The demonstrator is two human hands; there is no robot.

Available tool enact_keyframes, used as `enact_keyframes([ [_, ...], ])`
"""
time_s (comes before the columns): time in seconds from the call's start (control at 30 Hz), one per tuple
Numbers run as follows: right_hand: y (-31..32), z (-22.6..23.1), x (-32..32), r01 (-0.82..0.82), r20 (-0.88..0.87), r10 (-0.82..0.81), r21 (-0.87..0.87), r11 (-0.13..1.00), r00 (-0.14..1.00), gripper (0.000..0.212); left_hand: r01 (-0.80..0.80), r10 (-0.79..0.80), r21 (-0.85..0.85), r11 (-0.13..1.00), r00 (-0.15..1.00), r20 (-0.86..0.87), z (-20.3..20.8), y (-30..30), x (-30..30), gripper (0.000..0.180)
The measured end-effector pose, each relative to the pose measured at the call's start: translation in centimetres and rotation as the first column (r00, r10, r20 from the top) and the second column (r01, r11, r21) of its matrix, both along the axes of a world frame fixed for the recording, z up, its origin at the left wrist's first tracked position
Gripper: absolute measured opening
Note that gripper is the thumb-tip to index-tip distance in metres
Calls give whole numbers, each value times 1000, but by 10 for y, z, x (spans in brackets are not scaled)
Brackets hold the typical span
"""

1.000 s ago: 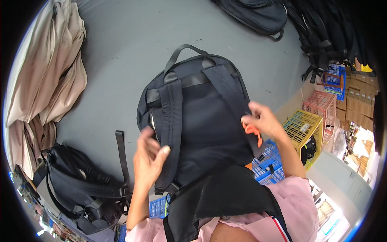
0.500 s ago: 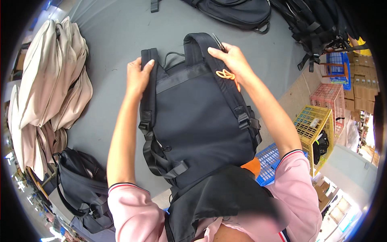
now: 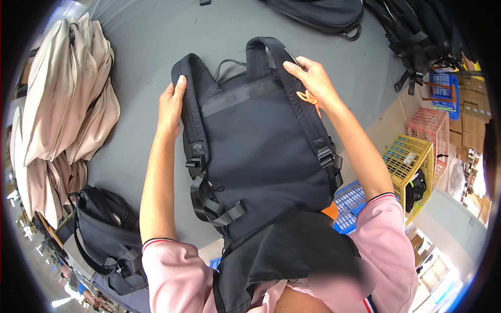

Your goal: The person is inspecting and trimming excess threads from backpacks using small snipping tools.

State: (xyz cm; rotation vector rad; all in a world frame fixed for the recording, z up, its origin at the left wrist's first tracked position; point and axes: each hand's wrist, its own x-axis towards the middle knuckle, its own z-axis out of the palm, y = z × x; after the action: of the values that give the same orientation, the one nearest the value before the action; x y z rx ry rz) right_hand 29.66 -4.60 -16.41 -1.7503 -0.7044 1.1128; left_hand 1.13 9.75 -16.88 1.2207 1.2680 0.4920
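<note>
A black backpack (image 3: pixel 255 146) lies on the grey table with its back panel and both shoulder straps facing up. My left hand (image 3: pixel 171 107) is closed at the outer edge of the left shoulder strap (image 3: pixel 192 99), its thumb along the edge. On the right shoulder strap (image 3: pixel 300 107), my right hand (image 3: pixel 315 81) presses its thumb near the top. That hand also keeps a thin dark pointed tool (image 3: pixel 293 57), mostly hidden in the fingers; an orange cord loop (image 3: pixel 308 97) hangs below the palm. The backpack's lower end meets my black apron (image 3: pixel 287 250).
Beige bags (image 3: pixel 68 99) are heaped at the left, above another black backpack (image 3: pixel 107 229). More black bags lie at the far edge (image 3: pixel 318 15) and far right (image 3: pixel 417 36). Yellow (image 3: pixel 407 161), pink (image 3: pixel 428 125) and blue crates (image 3: pixel 348 203) stand beyond the grey table's (image 3: pixel 141 47) right side.
The backpack's straps have spread apart, the right one shifting rightward with my right hand. My left hand has moved slightly left and lower along its strap. The tool now shows less.
</note>
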Motion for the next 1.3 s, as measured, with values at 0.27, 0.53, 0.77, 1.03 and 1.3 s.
enact_keyframes([
  [0.27, -20, 41, 8, -26, -135, 37, 79, 997, 990, 24, 164, -170, -155, 974, 985, -21, 20, -7, -41, 53],
  [0.53, -61, 82, -12, -43, 17, 41, 120, 992, 999, 20, 230, -225, -134, 964, 973, 53, 57, -61, -81, 45],
  [0.77, -45, 132, -69, -277, 861, -158, 322, 905, 483, 16, 380, -366, -165, 910, 924, 106, 88, -112, -89, 22],
  [1.03, -85, 132, -173, -521, 472, 312, 417, 745, 824, 32, 130, -107, -22, 991, 889, 445, 124, -189, -75, 19],
  [1.3, -96, 139, -189, -367, -78, 416, 342, 865, 906, 20, 48, -193, 462, 885, 943, 271, 143, -228, -75, 37],
])
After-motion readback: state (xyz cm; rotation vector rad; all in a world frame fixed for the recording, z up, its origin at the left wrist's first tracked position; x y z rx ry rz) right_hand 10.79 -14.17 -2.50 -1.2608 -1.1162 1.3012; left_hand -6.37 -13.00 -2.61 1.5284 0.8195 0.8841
